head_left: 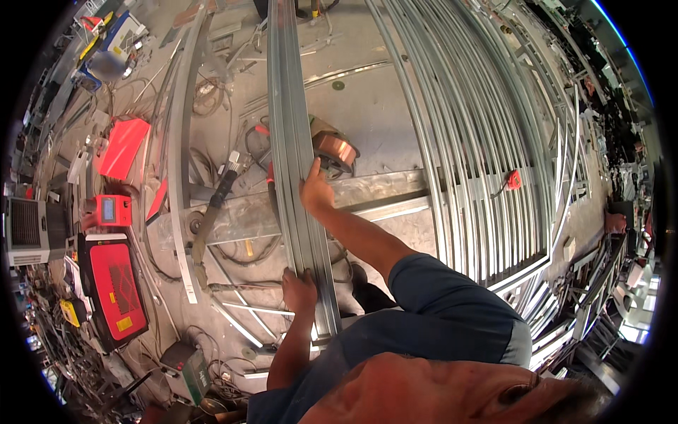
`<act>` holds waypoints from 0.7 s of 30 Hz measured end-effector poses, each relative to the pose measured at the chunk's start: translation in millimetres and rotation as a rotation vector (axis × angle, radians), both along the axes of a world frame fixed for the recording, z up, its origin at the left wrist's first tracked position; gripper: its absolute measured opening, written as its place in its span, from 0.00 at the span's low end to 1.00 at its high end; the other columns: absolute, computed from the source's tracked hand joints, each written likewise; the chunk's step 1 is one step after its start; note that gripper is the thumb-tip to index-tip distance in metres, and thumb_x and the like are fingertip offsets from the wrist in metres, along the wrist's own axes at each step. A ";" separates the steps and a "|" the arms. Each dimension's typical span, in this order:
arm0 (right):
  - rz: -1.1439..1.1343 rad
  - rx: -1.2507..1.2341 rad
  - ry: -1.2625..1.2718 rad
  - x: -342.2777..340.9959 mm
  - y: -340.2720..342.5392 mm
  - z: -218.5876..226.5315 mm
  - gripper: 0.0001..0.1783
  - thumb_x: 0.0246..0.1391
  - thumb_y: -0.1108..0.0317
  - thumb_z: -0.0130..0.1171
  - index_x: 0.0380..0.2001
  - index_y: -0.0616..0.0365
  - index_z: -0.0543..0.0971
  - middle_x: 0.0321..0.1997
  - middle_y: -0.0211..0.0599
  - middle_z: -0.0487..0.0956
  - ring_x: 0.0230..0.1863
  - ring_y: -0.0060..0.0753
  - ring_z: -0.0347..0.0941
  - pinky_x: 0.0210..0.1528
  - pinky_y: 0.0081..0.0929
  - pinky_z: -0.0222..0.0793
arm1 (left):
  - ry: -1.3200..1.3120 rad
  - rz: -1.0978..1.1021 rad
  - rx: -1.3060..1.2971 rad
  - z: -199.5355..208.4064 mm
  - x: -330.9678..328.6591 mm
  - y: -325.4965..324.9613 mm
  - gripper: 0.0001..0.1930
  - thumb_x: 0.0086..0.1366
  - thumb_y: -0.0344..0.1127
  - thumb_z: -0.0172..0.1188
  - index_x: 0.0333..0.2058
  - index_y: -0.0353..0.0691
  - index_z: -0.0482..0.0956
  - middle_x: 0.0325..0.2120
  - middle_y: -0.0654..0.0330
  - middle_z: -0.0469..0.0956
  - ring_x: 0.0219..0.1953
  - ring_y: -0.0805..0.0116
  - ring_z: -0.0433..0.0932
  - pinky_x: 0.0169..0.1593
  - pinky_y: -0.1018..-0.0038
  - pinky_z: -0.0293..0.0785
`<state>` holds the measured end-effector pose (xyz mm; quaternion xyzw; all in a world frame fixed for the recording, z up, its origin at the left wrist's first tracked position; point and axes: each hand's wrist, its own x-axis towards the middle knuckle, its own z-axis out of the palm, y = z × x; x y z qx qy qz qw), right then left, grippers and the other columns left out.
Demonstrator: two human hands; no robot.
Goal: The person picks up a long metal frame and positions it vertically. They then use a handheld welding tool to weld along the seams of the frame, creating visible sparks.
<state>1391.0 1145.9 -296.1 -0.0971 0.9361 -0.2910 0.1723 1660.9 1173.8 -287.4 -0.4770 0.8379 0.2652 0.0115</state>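
A bundle of long grey steel profiles runs from the top of the view down to my body. My left hand grips its near end from the left side. Farther up, my right hand is closed on the bundle's right edge, arm stretched out. The bundle lies across a flat steel beam. A spool of copper-coloured wire sits just beyond my right hand.
A large frame of many thin curved steel bars fills the right side, with a small red tool on it. Red welding machines, a red cover, cables and loose steel strips lie on the floor at left.
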 end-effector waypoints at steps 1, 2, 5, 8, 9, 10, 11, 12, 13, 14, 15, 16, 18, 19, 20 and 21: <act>0.000 0.002 0.006 0.2 0.7 -0.6 0.51 0.62 0.55 0.58 0.75 0.64 0.41 0.57 0.61 0.73 0.46 0.64 0.80 0.48 0.54 0.78 | -0.002 0.000 0.001 0.7 -0.8 0.5 0.28 0.64 0.45 0.66 0.54 0.33 0.69 0.45 0.44 0.77 0.49 0.39 0.77 0.49 0.48 0.75; 0.000 0.005 0.012 -0.1 0.7 -1.4 0.51 0.62 0.55 0.58 0.75 0.64 0.41 0.57 0.61 0.73 0.45 0.64 0.80 0.47 0.54 0.78 | -0.004 0.000 0.002 1.3 -1.6 0.5 0.28 0.64 0.45 0.66 0.54 0.33 0.69 0.45 0.44 0.77 0.49 0.39 0.77 0.49 0.48 0.75; 0.002 0.022 0.021 -0.5 0.6 -1.0 0.50 0.62 0.55 0.57 0.75 0.64 0.41 0.57 0.61 0.73 0.45 0.64 0.81 0.47 0.54 0.79 | 0.013 -0.009 0.007 3.3 -2.2 0.3 0.28 0.64 0.45 0.66 0.54 0.33 0.69 0.45 0.44 0.77 0.49 0.39 0.77 0.48 0.48 0.75; 0.003 0.034 0.010 -1.0 -0.4 -0.8 0.50 0.62 0.56 0.56 0.75 0.64 0.40 0.57 0.62 0.73 0.45 0.64 0.81 0.47 0.54 0.79 | 0.038 -0.010 -0.001 1.8 -1.1 0.4 0.27 0.64 0.45 0.66 0.53 0.33 0.69 0.44 0.45 0.77 0.48 0.40 0.76 0.48 0.48 0.75; 0.004 0.037 0.004 -1.1 -1.0 -0.8 0.50 0.63 0.56 0.56 0.75 0.64 0.40 0.57 0.62 0.73 0.44 0.64 0.81 0.47 0.54 0.78 | 0.049 -0.011 -0.008 -0.4 -0.7 -0.2 0.27 0.64 0.45 0.66 0.52 0.33 0.69 0.44 0.45 0.77 0.48 0.40 0.76 0.48 0.47 0.75; 0.004 0.036 0.002 -0.4 0.1 -2.3 0.50 0.63 0.56 0.56 0.75 0.64 0.40 0.57 0.62 0.73 0.45 0.64 0.81 0.47 0.54 0.78 | 0.058 -0.013 -0.010 0.7 0.0 0.6 0.27 0.64 0.45 0.67 0.52 0.33 0.69 0.43 0.45 0.77 0.48 0.40 0.76 0.48 0.47 0.75; 0.005 0.035 0.001 -0.8 1.0 -3.7 0.50 0.63 0.56 0.55 0.75 0.64 0.40 0.58 0.62 0.73 0.45 0.64 0.81 0.47 0.54 0.78 | 0.055 -0.015 -0.006 1.5 0.1 1.2 0.27 0.63 0.45 0.67 0.52 0.33 0.69 0.43 0.46 0.77 0.48 0.40 0.76 0.48 0.47 0.74; 0.005 0.035 0.000 -1.4 2.0 -5.1 0.50 0.63 0.56 0.55 0.75 0.64 0.39 0.58 0.62 0.73 0.45 0.64 0.81 0.47 0.54 0.78 | 0.053 -0.016 -0.002 2.1 -0.9 1.3 0.26 0.63 0.45 0.67 0.51 0.33 0.69 0.43 0.46 0.77 0.48 0.40 0.76 0.48 0.47 0.74; 0.009 0.043 -0.010 -0.4 0.7 -2.3 0.50 0.63 0.56 0.55 0.75 0.64 0.39 0.58 0.62 0.73 0.45 0.64 0.81 0.47 0.54 0.78 | 0.050 -0.013 0.000 3.3 -0.9 0.7 0.26 0.63 0.45 0.67 0.51 0.33 0.69 0.42 0.46 0.77 0.47 0.40 0.76 0.48 0.47 0.74; 0.012 0.051 -0.020 0.4 -0.4 0.5 0.50 0.63 0.56 0.55 0.75 0.63 0.39 0.58 0.62 0.73 0.45 0.64 0.81 0.47 0.54 0.78 | 0.051 -0.011 0.000 2.6 0.6 0.3 0.26 0.63 0.45 0.67 0.51 0.33 0.69 0.42 0.46 0.76 0.47 0.40 0.76 0.48 0.47 0.74; 0.015 0.059 -0.031 1.3 -1.6 3.1 0.50 0.63 0.55 0.55 0.75 0.63 0.39 0.58 0.62 0.73 0.46 0.64 0.81 0.47 0.54 0.78 | 0.053 -0.010 0.000 1.5 2.1 -0.5 0.26 0.63 0.44 0.67 0.50 0.33 0.69 0.42 0.46 0.76 0.47 0.40 0.76 0.48 0.47 0.74; 0.014 0.058 -0.024 0.8 -1.2 2.3 0.50 0.63 0.55 0.55 0.75 0.63 0.39 0.57 0.62 0.73 0.46 0.64 0.81 0.48 0.54 0.78 | 0.057 -0.013 0.002 1.0 2.3 -0.8 0.26 0.63 0.44 0.67 0.50 0.33 0.69 0.42 0.46 0.76 0.47 0.39 0.76 0.48 0.46 0.74; 0.013 0.055 -0.013 0.2 -1.0 0.3 0.50 0.63 0.55 0.55 0.76 0.63 0.39 0.57 0.62 0.73 0.46 0.64 0.81 0.48 0.54 0.78 | 0.074 -0.024 -0.007 0.2 2.4 -1.2 0.25 0.63 0.44 0.67 0.49 0.33 0.69 0.41 0.45 0.76 0.47 0.39 0.76 0.47 0.46 0.74; 0.008 0.050 -0.004 0.2 -0.9 -1.3 0.50 0.63 0.55 0.55 0.76 0.62 0.39 0.57 0.62 0.73 0.46 0.64 0.81 0.48 0.54 0.78 | 0.081 -0.029 -0.013 0.1 2.9 -1.3 0.25 0.62 0.44 0.68 0.49 0.33 0.69 0.41 0.45 0.76 0.47 0.39 0.76 0.47 0.46 0.74; 0.004 0.045 0.005 0.1 -0.8 -2.9 0.50 0.63 0.54 0.55 0.76 0.62 0.39 0.57 0.62 0.73 0.46 0.64 0.81 0.48 0.54 0.78 | 0.086 -0.033 -0.011 -0.4 3.1 -1.0 0.25 0.62 0.44 0.68 0.49 0.33 0.69 0.41 0.45 0.76 0.46 0.39 0.76 0.47 0.46 0.74; 0.000 0.041 0.013 -0.3 -0.4 -4.7 0.51 0.63 0.54 0.55 0.76 0.62 0.39 0.57 0.62 0.73 0.46 0.65 0.81 0.48 0.54 0.78 | 0.090 -0.037 -0.010 -1.4 3.0 -0.6 0.25 0.62 0.44 0.68 0.48 0.33 0.69 0.41 0.45 0.76 0.46 0.38 0.76 0.47 0.46 0.74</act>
